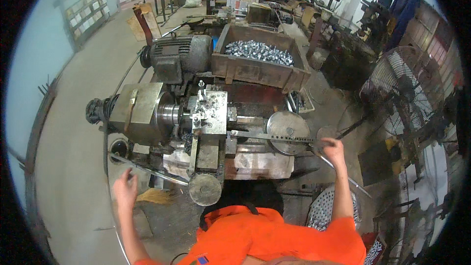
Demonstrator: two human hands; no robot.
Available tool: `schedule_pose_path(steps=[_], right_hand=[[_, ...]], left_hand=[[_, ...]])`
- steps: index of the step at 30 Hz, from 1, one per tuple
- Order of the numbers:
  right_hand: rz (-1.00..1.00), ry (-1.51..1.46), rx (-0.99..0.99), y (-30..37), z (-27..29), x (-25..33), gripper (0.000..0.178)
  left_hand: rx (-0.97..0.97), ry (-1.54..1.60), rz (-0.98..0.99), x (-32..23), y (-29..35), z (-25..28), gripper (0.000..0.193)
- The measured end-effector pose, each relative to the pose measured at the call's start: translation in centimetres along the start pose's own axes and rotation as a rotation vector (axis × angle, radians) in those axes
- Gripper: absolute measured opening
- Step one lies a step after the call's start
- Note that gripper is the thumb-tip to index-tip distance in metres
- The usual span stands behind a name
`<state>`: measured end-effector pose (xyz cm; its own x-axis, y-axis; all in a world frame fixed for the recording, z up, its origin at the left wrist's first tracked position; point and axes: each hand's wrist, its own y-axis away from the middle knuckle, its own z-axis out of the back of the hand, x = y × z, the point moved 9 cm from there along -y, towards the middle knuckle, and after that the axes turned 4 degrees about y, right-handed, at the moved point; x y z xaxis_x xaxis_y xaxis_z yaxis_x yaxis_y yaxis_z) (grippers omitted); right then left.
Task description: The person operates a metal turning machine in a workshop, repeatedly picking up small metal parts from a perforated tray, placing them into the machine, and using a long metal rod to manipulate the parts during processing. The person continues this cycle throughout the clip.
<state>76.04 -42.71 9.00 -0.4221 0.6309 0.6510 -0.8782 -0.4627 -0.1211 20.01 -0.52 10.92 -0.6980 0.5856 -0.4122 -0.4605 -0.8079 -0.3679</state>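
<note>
In front of me stands a small metal lathe with a boxy headstock (140, 110), a chuck (169, 115) and a tool block (214, 113) strewn with shavings. My right hand (333, 152) is closed at the right end of a long flat bar with a row of holes (289, 138), which passes over a large round handwheel (288, 123). My left hand (126, 190) is raised just below a shiny rod (152, 171), fingers loosely bent and apart, with nothing visible in them. That rod runs to a smaller round disc (205, 190) at the front.
Behind the lathe are a grimy motor (181, 54) and a rusty bin (260, 71) full of small shiny metal parts (259, 52). A perforated basket (326, 209) with more parts stands at lower right. A large fan (405, 86) is on the right; a straw broom (154, 196) lies low left.
</note>
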Motion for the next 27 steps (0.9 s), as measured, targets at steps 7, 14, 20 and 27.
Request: schedule_pose_path(steps=[7, 14, 20, 27], right_hand=[[-0.280, 0.029, -0.106, 7.4, 5.4, -12.5, 0.038], [-0.382, 0.188, -0.173, 16.8, 8.8, -15.0, 0.041], [-0.610, 0.187, -0.124, 25.5, 6.4, -20.9, 0.036], [-0.627, 0.383, 0.141, 29.1, 1.0, -23.1, 0.019]], left_hand=[[0.322, 0.279, -0.177, -5.9, -4.7, -14.9, 0.021], [0.344, 0.288, -0.103, -3.7, -4.2, -17.0, 0.024], [0.543, 0.273, -0.114, -0.4, -4.5, -20.0, 0.030], [0.553, 0.227, -0.141, -2.7, -5.0, -19.9, 0.024]])
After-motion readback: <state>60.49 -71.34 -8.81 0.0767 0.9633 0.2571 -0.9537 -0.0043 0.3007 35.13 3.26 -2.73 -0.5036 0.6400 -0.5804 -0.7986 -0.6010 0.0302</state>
